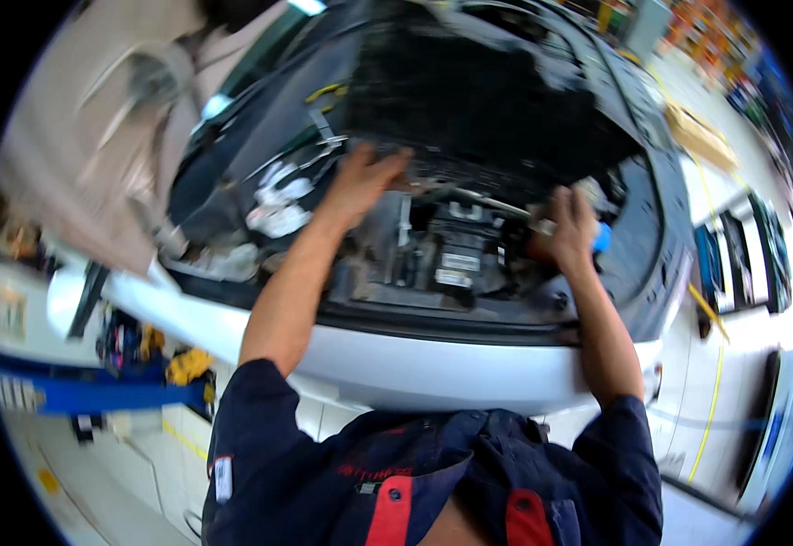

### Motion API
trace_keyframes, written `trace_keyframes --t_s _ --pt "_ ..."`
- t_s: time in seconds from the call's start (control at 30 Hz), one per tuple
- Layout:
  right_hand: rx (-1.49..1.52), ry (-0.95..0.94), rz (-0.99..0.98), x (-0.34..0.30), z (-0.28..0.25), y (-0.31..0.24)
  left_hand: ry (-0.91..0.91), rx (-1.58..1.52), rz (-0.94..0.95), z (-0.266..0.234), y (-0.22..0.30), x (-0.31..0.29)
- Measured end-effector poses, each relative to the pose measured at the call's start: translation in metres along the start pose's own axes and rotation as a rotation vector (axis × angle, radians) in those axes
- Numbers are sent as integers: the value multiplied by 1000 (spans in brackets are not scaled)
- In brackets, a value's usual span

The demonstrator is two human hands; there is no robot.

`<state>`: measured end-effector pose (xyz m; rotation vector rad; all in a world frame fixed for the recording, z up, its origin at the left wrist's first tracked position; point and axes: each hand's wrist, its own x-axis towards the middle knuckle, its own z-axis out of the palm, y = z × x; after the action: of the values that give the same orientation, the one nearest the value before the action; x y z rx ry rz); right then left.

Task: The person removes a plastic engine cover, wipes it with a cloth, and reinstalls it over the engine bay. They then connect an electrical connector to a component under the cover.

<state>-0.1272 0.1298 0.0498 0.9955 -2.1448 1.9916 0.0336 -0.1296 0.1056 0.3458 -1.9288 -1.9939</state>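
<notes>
Both hands reach into a car's open engine bay and are blurred by motion. My left hand (pixel 365 182) is at the near left edge of a large black panel (pixel 469 91), its fingers apart; whether it touches the panel is unclear. To the right, my right hand (pixel 569 227) is low in the bay beside a blue cap (pixel 602 237), and an orange-brown patch shows by its palm. Its fingertips are smeared, so a grip cannot be made out. Between the hands lie a metal bar (pixel 492 202) and a black box with white labels (pixel 458 264).
A crumpled white cloth (pixel 280 202) and a metal tool (pixel 325 127) lie in the left of the bay. The car's pale front edge (pixel 442 364) runs before me. A beige cover (pixel 69 164) hangs at left above a blue beam (pixel 96 391). A dark rack (pixel 744 255) stands at right.
</notes>
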Motion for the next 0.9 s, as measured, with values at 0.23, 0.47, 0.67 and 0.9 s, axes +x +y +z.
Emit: trace_keyframes --t_s 0.23,0.47,0.67,0.9 --pt "235 -121 7 6 -4 7 -35 -112 36 3 -5 5" --pt "183 -128 -31 4 -3 9 -46 -104 50 1 -5 5" --pt "169 -186 12 4 -5 11 -54 -107 60 0 -5 7" --pt "234 -130 -6 5 -2 6 -46 -97 66 3 -2 6"
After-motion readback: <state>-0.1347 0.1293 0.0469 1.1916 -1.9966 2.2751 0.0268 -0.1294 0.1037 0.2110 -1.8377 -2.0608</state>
